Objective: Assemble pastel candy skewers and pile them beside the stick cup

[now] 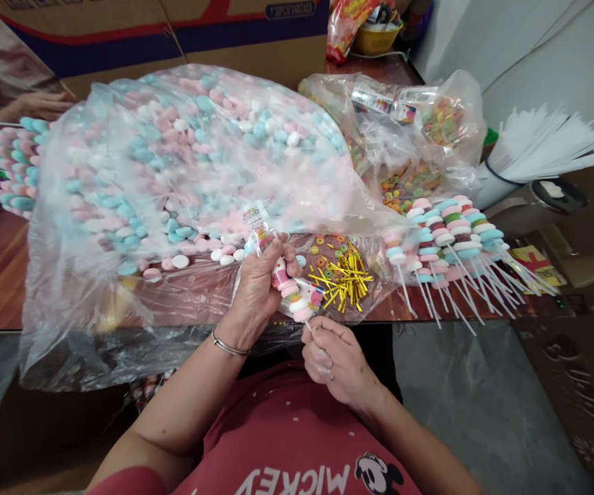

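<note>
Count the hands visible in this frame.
3. The left hand holds a candy skewer mid-frame; the right hand pinches its stick just below; another person's hand rests top left. The bag may hide others.

**Both hands closed, near each other in front of my chest**

My left hand [260,282] is out ahead of me, its back turned toward me and its fingers curled shut. Its bare forearm slants up from the lower left. My right hand [335,361] sits just below and to the right, nearer my body, knuckles up and fingertips pinched together. Its forearm comes in from the lower right.
</note>
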A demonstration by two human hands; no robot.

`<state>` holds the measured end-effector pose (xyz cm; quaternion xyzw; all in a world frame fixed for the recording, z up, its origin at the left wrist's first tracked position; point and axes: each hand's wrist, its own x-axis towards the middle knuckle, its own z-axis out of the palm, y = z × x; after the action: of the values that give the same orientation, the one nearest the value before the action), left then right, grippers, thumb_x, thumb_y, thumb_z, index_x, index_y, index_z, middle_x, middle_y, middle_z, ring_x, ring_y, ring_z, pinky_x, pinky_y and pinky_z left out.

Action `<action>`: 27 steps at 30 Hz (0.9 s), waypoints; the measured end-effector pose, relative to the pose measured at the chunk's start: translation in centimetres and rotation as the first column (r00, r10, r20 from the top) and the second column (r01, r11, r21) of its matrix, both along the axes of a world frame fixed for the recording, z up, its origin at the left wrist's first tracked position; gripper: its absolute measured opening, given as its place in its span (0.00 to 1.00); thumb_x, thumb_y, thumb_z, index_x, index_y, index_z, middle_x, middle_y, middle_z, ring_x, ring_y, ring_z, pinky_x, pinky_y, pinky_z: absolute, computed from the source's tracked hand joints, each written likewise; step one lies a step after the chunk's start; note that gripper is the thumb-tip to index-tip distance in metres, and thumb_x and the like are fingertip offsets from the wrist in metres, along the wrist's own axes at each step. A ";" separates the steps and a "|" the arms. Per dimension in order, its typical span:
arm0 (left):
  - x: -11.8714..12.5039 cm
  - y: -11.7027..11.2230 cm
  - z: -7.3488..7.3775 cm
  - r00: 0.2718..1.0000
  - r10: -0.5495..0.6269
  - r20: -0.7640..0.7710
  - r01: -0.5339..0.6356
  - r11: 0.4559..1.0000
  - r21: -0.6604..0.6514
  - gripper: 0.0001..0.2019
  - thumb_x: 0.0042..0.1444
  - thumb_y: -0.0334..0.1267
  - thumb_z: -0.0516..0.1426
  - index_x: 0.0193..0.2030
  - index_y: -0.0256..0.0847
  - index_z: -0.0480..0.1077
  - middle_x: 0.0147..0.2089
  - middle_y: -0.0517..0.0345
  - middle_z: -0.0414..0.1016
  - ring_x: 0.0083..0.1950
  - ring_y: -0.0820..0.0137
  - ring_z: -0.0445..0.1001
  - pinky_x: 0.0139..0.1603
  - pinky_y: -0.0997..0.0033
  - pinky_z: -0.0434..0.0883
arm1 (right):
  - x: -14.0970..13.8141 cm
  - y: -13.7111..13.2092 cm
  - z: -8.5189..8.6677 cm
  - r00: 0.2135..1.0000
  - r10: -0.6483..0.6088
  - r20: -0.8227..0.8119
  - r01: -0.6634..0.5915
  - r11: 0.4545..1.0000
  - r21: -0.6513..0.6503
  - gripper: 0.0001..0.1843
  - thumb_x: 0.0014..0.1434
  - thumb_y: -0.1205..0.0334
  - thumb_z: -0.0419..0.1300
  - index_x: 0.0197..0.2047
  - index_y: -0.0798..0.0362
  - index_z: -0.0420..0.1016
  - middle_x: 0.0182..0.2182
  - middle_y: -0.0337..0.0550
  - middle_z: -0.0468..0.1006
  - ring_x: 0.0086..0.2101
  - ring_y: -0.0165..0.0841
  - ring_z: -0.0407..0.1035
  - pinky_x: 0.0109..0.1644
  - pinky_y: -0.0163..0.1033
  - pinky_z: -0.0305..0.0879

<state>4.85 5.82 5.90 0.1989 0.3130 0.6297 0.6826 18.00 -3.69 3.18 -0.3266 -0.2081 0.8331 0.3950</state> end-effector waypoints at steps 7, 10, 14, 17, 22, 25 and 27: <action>0.7 -0.6 -0.9 0.997 0.064 -0.053 -0.066 0.997 -0.029 0.17 0.43 0.42 0.70 0.30 0.36 0.68 0.23 0.66 0.67 0.19 0.80 0.65 0.18 0.80 0.60 | 0.4 0.1 -0.8 0.618 -0.429 0.659 -0.213 0.716 0.665 0.09 0.63 0.61 0.52 0.32 0.53 0.69 0.17 0.31 0.61 0.18 0.23 0.53 0.23 0.31 0.51; 1.4 -0.9 -0.9 0.997 0.070 -0.028 -0.071 0.997 -0.043 0.19 0.40 0.41 0.71 0.28 0.36 0.66 0.20 0.68 0.63 0.18 0.82 0.62 0.18 0.81 0.59 | 0.4 0.6 -0.9 0.272 -0.783 0.559 -0.491 0.387 0.780 0.12 0.62 0.70 0.51 0.28 0.53 0.70 0.18 0.35 0.66 0.20 0.25 0.59 0.27 0.33 0.54; 2.1 -1.7 -0.8 0.999 0.039 -0.038 -0.042 0.996 -0.076 0.19 0.40 0.40 0.72 0.31 0.37 0.67 0.20 0.69 0.64 0.19 0.80 0.64 0.22 0.80 0.63 | 0.3 1.1 -0.6 0.203 -0.858 0.473 -0.522 0.313 0.793 0.13 0.63 0.71 0.50 0.28 0.54 0.70 0.19 0.37 0.69 0.21 0.27 0.62 0.28 0.33 0.55; 1.8 -2.4 -0.4 0.994 -0.038 -0.100 0.029 0.996 -0.086 0.22 0.38 0.44 0.72 0.35 0.36 0.69 0.23 0.62 0.72 0.26 0.73 0.73 0.27 0.75 0.70 | 0.8 1.0 -0.3 0.446 -0.654 0.611 -0.317 0.523 0.791 0.12 0.65 0.66 0.49 0.33 0.54 0.71 0.20 0.35 0.67 0.20 0.25 0.60 0.26 0.31 0.55; 0.5 -2.8 0.3 0.988 -0.122 -0.090 0.119 0.992 -0.039 0.24 0.37 0.48 0.72 0.38 0.37 0.73 0.35 0.50 0.80 0.40 0.62 0.79 0.39 0.66 0.75 | 1.4 0.5 -0.5 0.829 -0.279 0.485 0.012 0.875 0.483 0.13 0.64 0.55 0.52 0.34 0.54 0.70 0.17 0.29 0.57 0.18 0.23 0.48 0.22 0.31 0.48; -0.3 -2.4 0.9 0.998 -0.042 -0.044 0.042 0.999 0.002 0.25 0.37 0.54 0.70 0.35 0.38 0.73 0.39 0.48 0.80 0.49 0.57 0.77 0.43 0.63 0.75 | 1.1 0.4 -1.0 0.902 -0.224 0.370 0.077 0.925 0.372 0.12 0.61 0.54 0.55 0.33 0.54 0.70 0.16 0.28 0.54 0.17 0.22 0.45 0.21 0.31 0.44; -0.9 -1.9 1.3 0.999 0.009 -0.040 -0.009 1.000 -0.009 0.25 0.39 0.57 0.69 0.35 0.38 0.72 0.40 0.46 0.79 0.51 0.56 0.77 0.43 0.62 0.75 | 0.9 0.4 -1.1 0.909 -0.210 0.361 0.067 0.926 0.371 0.12 0.61 0.54 0.55 0.33 0.54 0.71 0.16 0.28 0.54 0.17 0.22 0.44 0.21 0.31 0.44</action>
<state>4.00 3.90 7.23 0.2070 0.3302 0.6273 0.6743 18.88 -3.33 2.05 -0.4262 -0.4039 0.6689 0.4558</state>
